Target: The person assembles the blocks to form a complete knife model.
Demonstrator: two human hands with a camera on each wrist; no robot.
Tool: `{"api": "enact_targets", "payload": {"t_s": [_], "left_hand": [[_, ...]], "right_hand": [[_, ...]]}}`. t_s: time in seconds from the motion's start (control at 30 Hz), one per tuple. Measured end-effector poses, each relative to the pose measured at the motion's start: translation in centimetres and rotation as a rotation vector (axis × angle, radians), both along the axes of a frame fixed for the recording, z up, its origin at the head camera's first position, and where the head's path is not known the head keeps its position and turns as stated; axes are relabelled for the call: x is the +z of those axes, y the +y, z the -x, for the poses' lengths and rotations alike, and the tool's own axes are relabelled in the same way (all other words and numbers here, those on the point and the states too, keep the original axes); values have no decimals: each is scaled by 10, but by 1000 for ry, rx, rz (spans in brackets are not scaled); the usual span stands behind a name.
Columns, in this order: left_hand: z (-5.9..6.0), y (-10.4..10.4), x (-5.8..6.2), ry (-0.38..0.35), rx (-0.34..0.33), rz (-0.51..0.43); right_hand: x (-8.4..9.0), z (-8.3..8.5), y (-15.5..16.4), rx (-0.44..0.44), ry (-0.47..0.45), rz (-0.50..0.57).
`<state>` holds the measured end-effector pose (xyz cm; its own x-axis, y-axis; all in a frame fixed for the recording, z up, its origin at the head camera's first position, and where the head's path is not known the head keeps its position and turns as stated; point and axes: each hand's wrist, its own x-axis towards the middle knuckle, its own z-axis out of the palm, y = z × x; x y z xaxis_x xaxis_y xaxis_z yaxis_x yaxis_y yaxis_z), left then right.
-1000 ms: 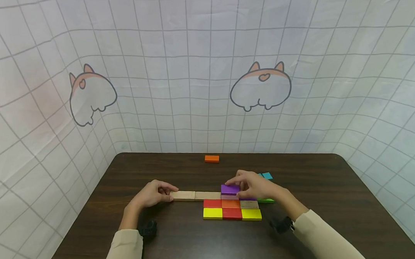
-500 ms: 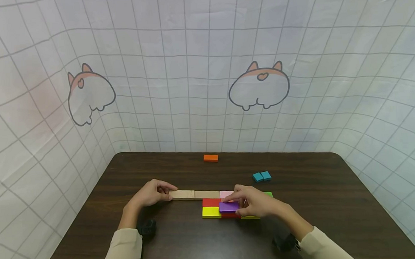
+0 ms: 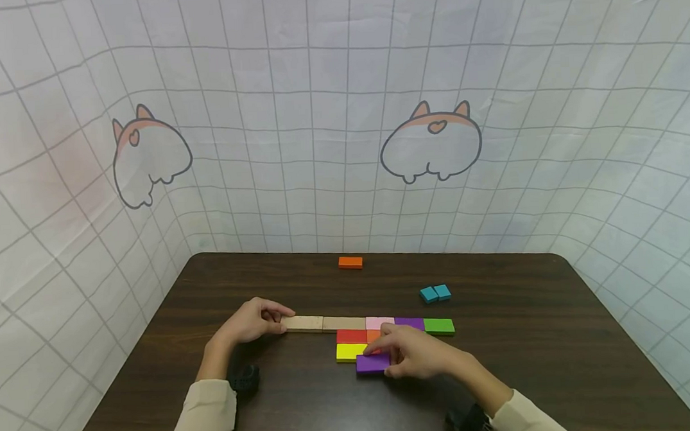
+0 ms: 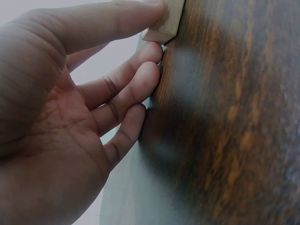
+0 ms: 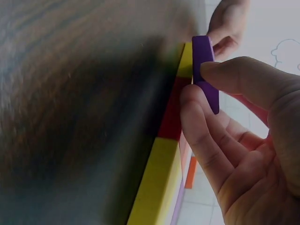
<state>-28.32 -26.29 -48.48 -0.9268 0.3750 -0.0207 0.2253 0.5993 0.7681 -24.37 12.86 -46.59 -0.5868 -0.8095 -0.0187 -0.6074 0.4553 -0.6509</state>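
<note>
At the left end of a row of flat blocks, my left hand pinches a plain wooden block. In the left wrist view its other fingertips rest at the dark tabletop. My right hand holds a purple block between thumb and fingers, at the near side of the rows. The right wrist view shows this block raised above the row with yellow and red blocks. A second wooden block, then pink, purple and green blocks continue the back row. My right hand hides part of the nearer rows.
An orange block lies near the table's far edge. Two small blue blocks sit behind the row, toward the right. A white grid-patterned cloth hangs behind the dark table.
My right hand has carried the purple block from over the back row toward me, past the front row. The blue blocks have come fully into view. My left hand has stayed put.
</note>
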Motion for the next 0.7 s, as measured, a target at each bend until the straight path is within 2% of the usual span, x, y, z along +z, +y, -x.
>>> {"api": "enact_targets", "payload": {"t_s": [0.43, 0.7], "left_hand": [[1, 0, -1, -6, -1, 5], [0, -1, 1, 1, -11, 0]], "right_hand": [[-2, -5, -9, -26, -6, -30], [-2, -5, -9, -30, 34, -51]]}}
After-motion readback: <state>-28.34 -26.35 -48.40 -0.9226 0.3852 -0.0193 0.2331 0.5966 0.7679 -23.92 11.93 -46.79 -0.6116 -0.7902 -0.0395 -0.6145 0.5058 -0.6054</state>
